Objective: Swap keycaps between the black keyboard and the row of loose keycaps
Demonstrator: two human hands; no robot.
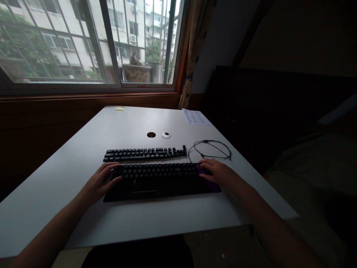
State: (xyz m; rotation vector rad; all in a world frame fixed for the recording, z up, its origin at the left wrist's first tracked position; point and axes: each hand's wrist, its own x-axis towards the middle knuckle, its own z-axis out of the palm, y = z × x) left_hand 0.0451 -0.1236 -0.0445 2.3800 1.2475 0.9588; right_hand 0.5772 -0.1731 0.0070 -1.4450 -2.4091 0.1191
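A black keyboard (156, 186) with a broad front rest lies on the white desk. Its right end shows a purple area (209, 182) without keycaps. At the left end, my left hand (102, 180) grips the keyboard's edge, thumb on the near side and fingers towards the back corner. My right hand (213, 171) holds the opposite end, its fingers over the purple area; the fingertips are partly hard to make out. Just behind the keyboard, loose black keycaps (145, 153) stand in rows. A thin black cable (212, 141) lies coiled behind my right hand.
The white desk (69, 156) has a round hole (151, 134) and beside it a round white cover (166, 135). Printed paper (195, 117) lies at the far right corner, and a yellow sticky note (119, 108) at the far left. A barred window (117, 44) is beyond.
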